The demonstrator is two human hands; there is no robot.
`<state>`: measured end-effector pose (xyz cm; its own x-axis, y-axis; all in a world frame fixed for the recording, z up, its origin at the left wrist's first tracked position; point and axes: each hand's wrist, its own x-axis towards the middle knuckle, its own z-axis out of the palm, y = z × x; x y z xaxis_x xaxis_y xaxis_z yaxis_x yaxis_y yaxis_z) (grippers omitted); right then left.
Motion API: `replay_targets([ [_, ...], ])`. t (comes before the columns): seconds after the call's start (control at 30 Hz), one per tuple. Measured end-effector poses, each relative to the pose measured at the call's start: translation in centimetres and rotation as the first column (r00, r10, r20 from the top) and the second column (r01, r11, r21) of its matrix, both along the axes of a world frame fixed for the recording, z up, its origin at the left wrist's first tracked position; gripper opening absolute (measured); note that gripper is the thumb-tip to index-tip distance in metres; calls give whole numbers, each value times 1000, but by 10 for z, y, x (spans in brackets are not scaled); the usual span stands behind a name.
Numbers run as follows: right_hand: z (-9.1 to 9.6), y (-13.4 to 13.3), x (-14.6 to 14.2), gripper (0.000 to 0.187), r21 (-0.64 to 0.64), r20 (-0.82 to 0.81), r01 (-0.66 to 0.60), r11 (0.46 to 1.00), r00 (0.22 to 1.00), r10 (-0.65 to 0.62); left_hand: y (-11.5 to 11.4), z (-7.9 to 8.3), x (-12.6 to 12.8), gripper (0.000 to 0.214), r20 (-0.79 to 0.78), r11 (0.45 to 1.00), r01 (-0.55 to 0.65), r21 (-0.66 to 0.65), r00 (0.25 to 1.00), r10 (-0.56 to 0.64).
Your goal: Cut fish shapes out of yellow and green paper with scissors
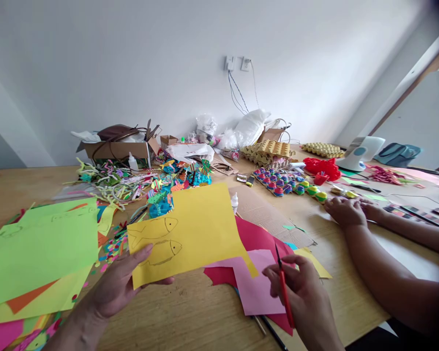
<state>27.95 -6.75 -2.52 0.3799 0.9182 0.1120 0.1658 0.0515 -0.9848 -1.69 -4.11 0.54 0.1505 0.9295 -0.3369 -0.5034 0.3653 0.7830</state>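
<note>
My left hand (120,275) grips the lower left corner of a yellow sheet of paper (205,229), thumb on top and fingers beneath. Two fish outlines are drawn in dark line on its left part, and its lower right edge is cut to a narrow strip. Close to that strip, my right hand (305,297) is closed around red-handled scissors (285,292), seen almost edge-on with the dark tip pointing up and away. The blades are apart from the paper. Below lie a pink sheet (258,287) and a red sheet (252,234) on the table.
Green sheets (58,243) lie at left near paper scraps. Behind are painted fish pieces (161,195), pipe cleaners (113,183), a glue bottle (234,202), painted egg-carton cups (278,183) and egg trays (270,151). Another person's hands (347,209) work at right.
</note>
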Motion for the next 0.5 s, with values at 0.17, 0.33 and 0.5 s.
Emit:
replay_targets([
  [0.17,-21,-18,20,43,-194,248,-77,978,961,125,3,4,-4,52,-21,1000,-22,15,1000,22],
  [0.33,-24,-24,28,36,-123,377,-72,990,919,113,1,14,1,53,-75,998,-59,31,995,61],
  [0.5,-19,-26,13,34,-269,261,-370,889,860,437,-2,20,5,60,-108,996,-89,3,990,89],
])
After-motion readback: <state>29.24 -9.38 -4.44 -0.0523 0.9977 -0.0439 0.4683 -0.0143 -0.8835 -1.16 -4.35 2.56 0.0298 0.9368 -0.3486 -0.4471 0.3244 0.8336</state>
